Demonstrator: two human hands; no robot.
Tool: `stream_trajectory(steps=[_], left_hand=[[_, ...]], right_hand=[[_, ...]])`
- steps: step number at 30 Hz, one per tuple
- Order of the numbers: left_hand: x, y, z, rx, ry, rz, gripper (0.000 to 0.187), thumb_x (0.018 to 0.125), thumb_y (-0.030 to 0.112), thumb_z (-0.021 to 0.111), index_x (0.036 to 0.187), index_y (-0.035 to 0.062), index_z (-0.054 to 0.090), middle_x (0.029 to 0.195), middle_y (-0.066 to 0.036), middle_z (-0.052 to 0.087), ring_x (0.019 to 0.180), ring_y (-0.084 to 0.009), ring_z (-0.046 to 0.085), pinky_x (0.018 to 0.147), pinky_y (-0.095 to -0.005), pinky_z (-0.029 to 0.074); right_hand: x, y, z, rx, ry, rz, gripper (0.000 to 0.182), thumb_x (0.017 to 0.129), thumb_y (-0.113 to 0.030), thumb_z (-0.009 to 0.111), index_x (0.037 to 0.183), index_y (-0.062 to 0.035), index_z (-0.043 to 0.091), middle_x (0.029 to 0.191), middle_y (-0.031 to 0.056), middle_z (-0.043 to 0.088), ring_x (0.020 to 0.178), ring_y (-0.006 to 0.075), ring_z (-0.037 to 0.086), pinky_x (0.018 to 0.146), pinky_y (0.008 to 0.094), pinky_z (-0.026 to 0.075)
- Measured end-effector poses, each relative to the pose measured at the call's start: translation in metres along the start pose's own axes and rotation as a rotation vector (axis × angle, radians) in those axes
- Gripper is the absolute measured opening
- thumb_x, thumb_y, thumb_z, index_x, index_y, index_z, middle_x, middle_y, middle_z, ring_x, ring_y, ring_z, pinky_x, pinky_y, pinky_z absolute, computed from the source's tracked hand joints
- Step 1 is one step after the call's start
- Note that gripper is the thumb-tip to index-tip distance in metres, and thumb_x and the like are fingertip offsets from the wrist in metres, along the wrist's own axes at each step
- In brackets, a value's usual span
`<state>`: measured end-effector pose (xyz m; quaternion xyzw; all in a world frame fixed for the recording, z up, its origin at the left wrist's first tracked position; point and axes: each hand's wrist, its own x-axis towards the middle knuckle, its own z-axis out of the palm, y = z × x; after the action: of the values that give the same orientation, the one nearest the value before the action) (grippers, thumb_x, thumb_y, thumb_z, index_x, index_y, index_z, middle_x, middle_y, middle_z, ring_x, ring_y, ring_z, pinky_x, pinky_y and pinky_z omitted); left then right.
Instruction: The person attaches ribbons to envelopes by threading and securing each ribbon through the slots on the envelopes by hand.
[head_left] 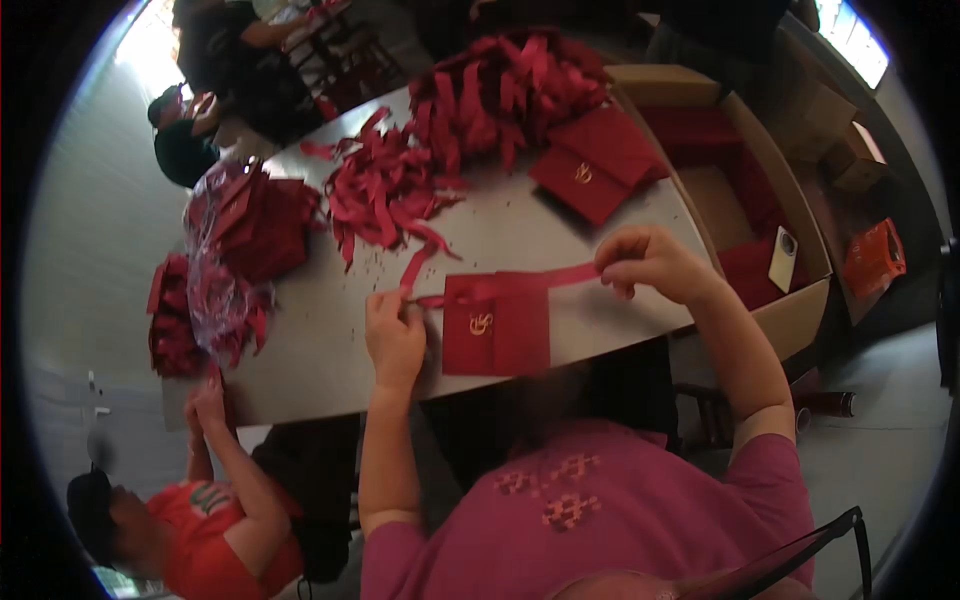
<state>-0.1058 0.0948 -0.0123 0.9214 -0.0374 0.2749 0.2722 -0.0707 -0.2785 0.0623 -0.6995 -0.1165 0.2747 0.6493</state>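
A flat dark red pouch (515,345) with a gold emblem lies on the table in front of me. A red ribbon (568,276) runs across its upper edge. My right hand (652,262) pinches the ribbon's right end, pulled out past the pouch's right side. To the left of the pouch, my left hand (393,335) is closed on the other part of the ribbon, with a tail of it sticking up beyond the fingers. The stretch of ribbon between my hands is partly blurred over the pouch.
Loose ribbons (385,190) are heaped on the table (320,395). Stacked red pouches (590,175) sit by a cardboard box (815,240) with a phone (783,258) on its edge. More pouches (265,225) lie left in plastic. A person (230,530) works at the left.
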Motion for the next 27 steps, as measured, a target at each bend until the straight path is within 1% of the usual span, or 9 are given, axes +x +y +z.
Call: stream_trajectory(steps=[2, 4, 6, 8, 11, 14, 20, 24, 27], left_hand=[[-0.004, 0.002, -0.01, -0.03, 0.112, 0.045, 0.012, 0.08, -0.002, 0.055, 0.087, 0.0037, 0.062, 0.093, -0.014, 0.059, 0.087, -0.0307, 0.058, 0.072, -0.0405, 0.048], [-0.009, 0.001, -0.021, -0.361, 0.101, -0.327, 0.016, 0.079, -0.005, 0.051, 0.086, 0.003, 0.063, 0.098, -0.012, 0.059, 0.093, -0.0216, 0.057, 0.074, -0.0329, 0.047], [-0.014, -0.001, -0.023, -0.413, 0.089, -0.311, 0.017, 0.08, -0.005, 0.05, 0.086, 0.0024, 0.064, 0.095, -0.011, 0.06, 0.09, -0.0192, 0.058, 0.072, -0.0303, 0.047], [-0.019, 0.002, -0.024, -0.473, 0.074, -0.292, 0.017, 0.081, -0.005, 0.049, 0.085, 0.0017, 0.065, 0.093, -0.01, 0.061, 0.087, -0.0169, 0.058, 0.071, -0.0277, 0.046], [-0.017, 0.027, -0.027, -0.71, -0.174, -0.652, 0.01, 0.084, 0.002, 0.056, 0.086, -0.0005, 0.066, 0.081, -0.009, 0.064, 0.074, -0.0166, 0.06, 0.065, -0.0281, 0.047], [-0.019, 0.039, -0.021, -0.326, -0.367, -0.534, 0.011, 0.085, 0.01, 0.065, 0.087, -0.0009, 0.066, 0.069, -0.006, 0.063, 0.061, -0.0153, 0.058, 0.059, -0.0282, 0.046], [-0.021, 0.034, -0.014, -0.484, -0.404, -0.611, 0.011, 0.082, 0.006, 0.07, 0.091, 0.0004, 0.068, 0.073, -0.003, 0.066, 0.065, -0.0099, 0.06, 0.06, -0.025, 0.047], [-0.014, 0.034, -0.025, -0.923, -0.491, -0.751, 0.015, 0.083, 0.002, 0.069, 0.097, 0.003, 0.065, 0.077, 0.002, 0.062, 0.06, -0.0028, 0.049, 0.053, -0.0183, 0.037], [-0.012, 0.031, -0.034, -1.043, -0.605, -0.866, 0.017, 0.084, -0.001, 0.066, 0.101, 0.0034, 0.064, 0.078, 0.003, 0.06, 0.057, -0.0012, 0.045, 0.05, -0.016, 0.032]], right_hand=[[0.004, 0.004, 0.005, 0.325, -0.002, -0.111, 0.033, 0.083, 0.004, 0.061, 0.116, 0.0038, 0.062, 0.101, 0.011, 0.068, 0.09, 0.0168, 0.068, 0.075, 0.0278, 0.055], [0.009, 0.0, 0.012, 0.361, -0.055, -0.208, 0.043, 0.083, 0.006, 0.058, 0.126, 0.0045, 0.057, 0.109, 0.0132, 0.066, 0.096, 0.0191, 0.068, 0.079, 0.0298, 0.056], [0.017, 0.0, 0.017, 0.342, -0.003, -0.266, 0.044, 0.084, 0.005, 0.058, 0.128, 0.0042, 0.056, 0.112, 0.0136, 0.065, 0.101, 0.02, 0.067, 0.081, 0.0309, 0.056], [0.03, -0.006, 0.02, 0.324, 0.013, -0.216, 0.043, 0.081, 0.008, 0.058, 0.123, 0.0031, 0.059, 0.112, 0.0132, 0.065, 0.097, 0.0172, 0.067, 0.078, 0.0295, 0.055], [0.047, -0.009, 0.034, 0.193, 0.06, -0.185, 0.026, 0.084, 0.005, 0.063, 0.11, 0.0014, 0.065, 0.107, 0.01, 0.065, 0.086, 0.0151, 0.065, 0.075, 0.0274, 0.053], [0.059, -0.005, 0.07, -0.397, 0.347, -0.704, 0.007, 0.088, 0.001, 0.064, 0.094, -0.0011, 0.067, 0.089, 0.0067, 0.066, 0.076, 0.0144, 0.062, 0.069, 0.0257, 0.049], [0.072, 0.042, 0.109, -0.359, -0.075, -0.378, 0.021, 0.085, -0.003, 0.067, 0.105, 0.0006, 0.067, 0.092, 0.0109, 0.068, 0.077, 0.0188, 0.066, 0.07, 0.0291, 0.052], [0.079, 0.053, 0.108, -0.519, -0.064, -0.622, 0.022, 0.086, -0.005, 0.067, 0.106, 0.0016, 0.066, 0.095, 0.0099, 0.07, 0.079, 0.0143, 0.065, 0.07, 0.0282, 0.052], [0.076, 0.049, 0.109, -0.11, -0.109, -0.189, 0.022, 0.088, -0.008, 0.067, 0.107, 0.0023, 0.065, 0.1, 0.0082, 0.07, 0.083, 0.0111, 0.063, 0.073, 0.0282, 0.052]])
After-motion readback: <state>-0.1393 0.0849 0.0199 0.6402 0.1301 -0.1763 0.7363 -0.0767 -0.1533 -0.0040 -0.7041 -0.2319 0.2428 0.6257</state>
